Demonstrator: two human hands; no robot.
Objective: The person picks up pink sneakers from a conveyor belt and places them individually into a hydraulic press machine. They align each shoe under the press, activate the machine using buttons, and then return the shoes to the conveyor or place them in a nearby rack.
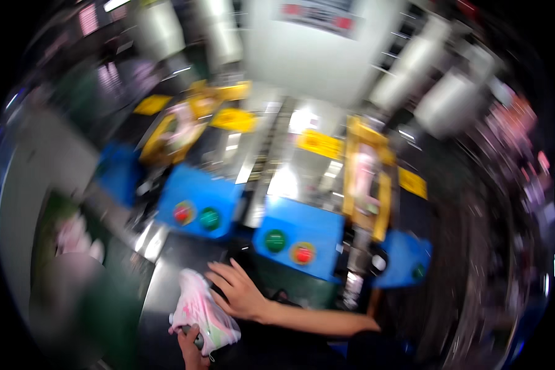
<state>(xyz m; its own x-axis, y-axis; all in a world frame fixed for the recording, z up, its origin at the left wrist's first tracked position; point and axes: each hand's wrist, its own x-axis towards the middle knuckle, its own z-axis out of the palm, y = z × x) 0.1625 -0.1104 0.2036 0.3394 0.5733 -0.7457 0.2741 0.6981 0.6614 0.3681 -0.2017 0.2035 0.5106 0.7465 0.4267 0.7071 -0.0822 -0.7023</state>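
Observation:
My left hand (193, 349) grips a pink and white shoe (198, 305) near its heel end, low in the view. The shoe has pale green patches and is tilted, its narrower end pointing away from me. My right hand (242, 295) reaches in from the right with its fingers spread, right beside the shoe. Whether its fingertips touch the shoe, I cannot tell. A grey metal surface (160, 308) lies beneath the shoe.
Ahead stands a machine with blue panels (299, 219) bearing red and green buttons. Two yellow-framed stations (382, 185) each hold a pinkish shoe-like piece. White cylinders (456, 102) rise above them. More pink items (77, 237) sit at the left. Motion blurs much of the view.

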